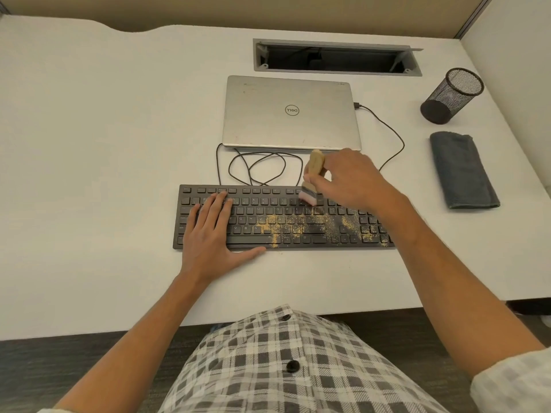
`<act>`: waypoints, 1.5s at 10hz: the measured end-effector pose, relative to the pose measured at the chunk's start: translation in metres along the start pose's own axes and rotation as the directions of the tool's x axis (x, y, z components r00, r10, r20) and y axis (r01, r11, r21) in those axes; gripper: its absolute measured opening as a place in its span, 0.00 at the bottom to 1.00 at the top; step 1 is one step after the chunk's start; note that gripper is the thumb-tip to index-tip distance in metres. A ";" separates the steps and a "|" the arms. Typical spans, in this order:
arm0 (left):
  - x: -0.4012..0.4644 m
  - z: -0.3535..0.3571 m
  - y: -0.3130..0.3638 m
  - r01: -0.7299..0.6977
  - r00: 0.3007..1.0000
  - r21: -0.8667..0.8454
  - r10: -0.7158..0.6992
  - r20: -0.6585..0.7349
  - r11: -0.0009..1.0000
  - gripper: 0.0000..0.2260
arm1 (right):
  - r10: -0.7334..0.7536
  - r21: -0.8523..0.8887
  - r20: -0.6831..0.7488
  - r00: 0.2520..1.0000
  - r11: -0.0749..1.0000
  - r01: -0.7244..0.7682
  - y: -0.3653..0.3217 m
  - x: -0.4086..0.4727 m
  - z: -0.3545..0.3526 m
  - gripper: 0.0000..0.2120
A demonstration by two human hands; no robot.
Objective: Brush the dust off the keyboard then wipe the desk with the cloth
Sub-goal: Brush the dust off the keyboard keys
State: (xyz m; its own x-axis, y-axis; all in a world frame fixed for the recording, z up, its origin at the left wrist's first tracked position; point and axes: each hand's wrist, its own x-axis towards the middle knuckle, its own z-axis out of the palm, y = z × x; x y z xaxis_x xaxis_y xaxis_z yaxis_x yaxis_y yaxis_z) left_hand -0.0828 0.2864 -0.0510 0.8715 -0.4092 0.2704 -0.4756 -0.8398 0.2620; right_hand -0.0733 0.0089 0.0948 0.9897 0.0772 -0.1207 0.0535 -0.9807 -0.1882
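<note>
- keyboard (283,217): black, lying flat on the white counter (104,144), near the person, its long side running left to right.
- dust (286,226): yellow grains scattered over the middle and right keys, with a few at the near edge of the keyboard.
- left hand (213,234): released, lying flat with fingers spread on the left part of the keyboard, thumb along its near edge.
- right hand (348,180): clenched around the wooden handle of a brush (311,180); the brush is tilted, its pale bristles touching the far key rows right of centre.
- cloth (463,169): dark grey, folded, lying on the counter well to the right of the keyboard, untouched.
- laptop (290,113): silver, lid closed, just beyond the keyboard; a cable (393,138) plugged into its right side.
- mesh cup (451,96): black, far right, beyond the cloth.
- cable tray (337,56): open slot at the far side of the counter.
</note>
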 end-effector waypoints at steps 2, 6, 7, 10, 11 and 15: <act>0.000 0.000 0.000 0.003 1.000 0.002 -0.003 -0.008 1.000 0.51 | 0.046 -0.012 0.045 0.998 0.999 -0.045 0.007 0.000 0.001 0.19; 0.000 0.000 0.000 0.000 1.000 0.005 0.000 -0.003 1.000 0.51 | 0.112 0.182 -0.063 0.992 0.978 -0.099 0.024 -0.011 0.006 0.15; 0.000 0.000 0.000 -0.004 1.000 0.006 0.004 0.000 1.000 0.51 | 0.103 0.126 -0.009 0.995 0.987 -0.101 0.025 -0.013 0.010 0.15; 0.000 0.000 0.000 -0.010 1.000 0.016 0.010 0.003 1.000 0.51 | 0.086 0.094 0.023 0.996 0.992 -0.088 0.018 -0.015 0.007 0.16; 0.000 0.000 -0.001 -0.006 1.000 0.017 0.006 0.003 1.000 0.51 | 0.103 0.025 -0.001 0.995 0.994 -0.103 0.020 -0.014 0.004 0.18; 0.000 0.001 -0.002 -0.017 1.000 0.016 0.017 0.004 1.000 0.51 | 0.168 0.153 -0.060 0.984 0.976 -0.157 0.023 -0.018 0.011 0.15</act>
State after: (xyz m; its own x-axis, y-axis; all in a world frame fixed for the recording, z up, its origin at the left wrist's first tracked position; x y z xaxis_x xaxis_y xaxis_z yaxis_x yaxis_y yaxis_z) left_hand -0.0814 0.2872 -0.0524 0.8638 -0.4247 0.2710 -0.4883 -0.8384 0.2422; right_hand -0.0916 -0.0134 0.0817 0.9908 -0.0995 -0.0919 -0.1236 -0.9415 -0.3135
